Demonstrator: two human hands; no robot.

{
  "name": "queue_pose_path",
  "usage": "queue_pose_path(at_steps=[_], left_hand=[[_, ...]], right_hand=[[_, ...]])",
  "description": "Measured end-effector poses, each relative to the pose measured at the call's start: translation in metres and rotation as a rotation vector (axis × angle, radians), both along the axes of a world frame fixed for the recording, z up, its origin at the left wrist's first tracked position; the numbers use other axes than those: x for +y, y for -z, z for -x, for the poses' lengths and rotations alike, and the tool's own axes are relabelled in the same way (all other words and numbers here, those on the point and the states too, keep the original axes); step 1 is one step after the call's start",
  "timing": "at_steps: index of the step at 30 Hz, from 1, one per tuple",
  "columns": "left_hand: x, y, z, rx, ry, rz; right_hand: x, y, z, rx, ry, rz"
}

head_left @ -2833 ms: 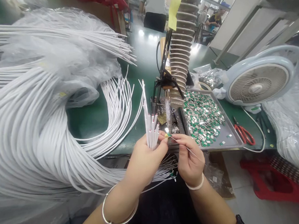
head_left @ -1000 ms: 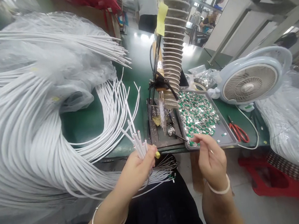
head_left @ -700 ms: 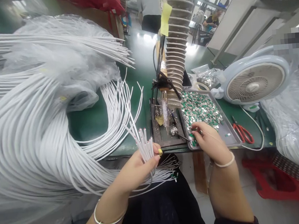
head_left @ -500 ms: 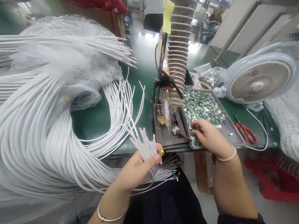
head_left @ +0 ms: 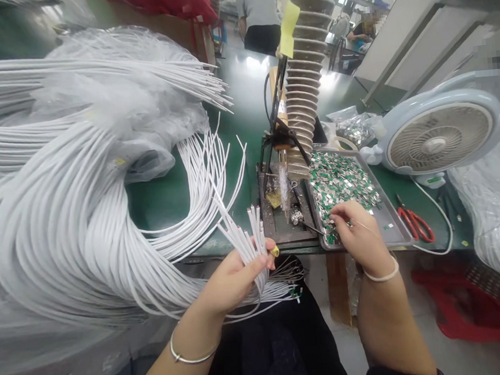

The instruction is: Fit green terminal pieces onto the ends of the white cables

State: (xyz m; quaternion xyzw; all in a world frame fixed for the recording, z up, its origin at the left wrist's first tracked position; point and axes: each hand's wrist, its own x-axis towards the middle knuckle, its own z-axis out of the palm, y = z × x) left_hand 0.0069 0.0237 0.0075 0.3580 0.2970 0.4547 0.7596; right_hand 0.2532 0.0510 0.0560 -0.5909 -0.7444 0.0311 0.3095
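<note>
Two hands in play here! The left hand (head_left: pixel 234 283) is curled shut around a bunch of white cables (head_left: pixel 250 251), tips fanned upward, eight or so showing, too crowded for an exact count, with one yellow bit (head_left: pixel 275 250) right at the thumb. The right hand (head_left: pixel 362 239) is down at the corner of one metal tray (head_left: pixel 388 222), fingers pinched close, just beside a heap of green-and-silver clips (head_left: pixel 341 182). Has it got hold of a clip? Can't tell from here! Out on the green counter (head_left: pixel 160 213), one fan (head_left: pixel 441 144), one pair of red scissors (head_left: pixel 416 225).
</note>
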Motion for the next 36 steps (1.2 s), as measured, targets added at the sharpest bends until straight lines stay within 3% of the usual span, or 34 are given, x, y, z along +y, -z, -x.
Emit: queue_pose_path(at_steps=[7, 14, 25, 31, 36], left_hand=[[0.0, -0.007, -0.006, 0.063, -0.036, -0.005], [-0.005, -0.007, -0.014, 0.049, -0.107, 0.03], [-0.006, -0.012, -0.024, 0.052, -0.135, -0.009], [-0.006, -0.021, -0.032, 0.09, -0.156, 0.099], [-0.005, -0.032, -0.035, 0.14, -0.179, 0.058]], right_hand=[[-0.015, 0.003, 0.01, 0.264, 0.036, -0.141], [-0.036, 0.006, 0.032, 0.478, 0.005, -0.126], [-0.047, 0.014, 0.064, 0.514, -0.131, -0.057], [-0.047, 0.019, 0.077, 0.585, -0.134, -0.019], [-0.046, 0.022, 0.082, 0.618, -0.105, 0.001]])
